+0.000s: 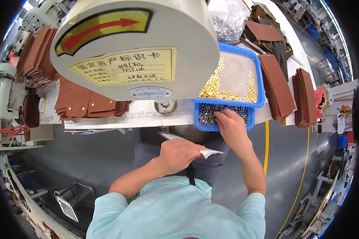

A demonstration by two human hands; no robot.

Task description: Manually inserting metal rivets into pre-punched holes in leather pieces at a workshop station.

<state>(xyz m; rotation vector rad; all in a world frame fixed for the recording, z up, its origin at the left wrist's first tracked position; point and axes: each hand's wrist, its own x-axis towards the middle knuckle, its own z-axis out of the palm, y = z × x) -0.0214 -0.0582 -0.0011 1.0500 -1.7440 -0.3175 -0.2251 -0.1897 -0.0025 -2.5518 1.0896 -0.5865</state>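
My left hand (180, 156) is closed around a folded leather piece (213, 152), brown on one face and white on the other, held over my lap below the bench edge. With fingertips pinched, my right hand (233, 126) reaches into a small blue tray (205, 128) full of dark silvery metal snap parts (206, 114). Whatever sits between those fingertips is too small to make out. Just behind lies a larger blue tray (261, 85), where gold-coloured snap caps (212, 88) are scattered along the left, front and right sides.
A large cream machine head (179, 36) rises in front of me. Brown leather pieces with gold snaps (81, 99) lie at its left. Stacks of brown leather (277, 85) stand right of the trays. Behind is a clear plastic bag (229, 24). A metal-framed stool (73, 201) stands on the floor.
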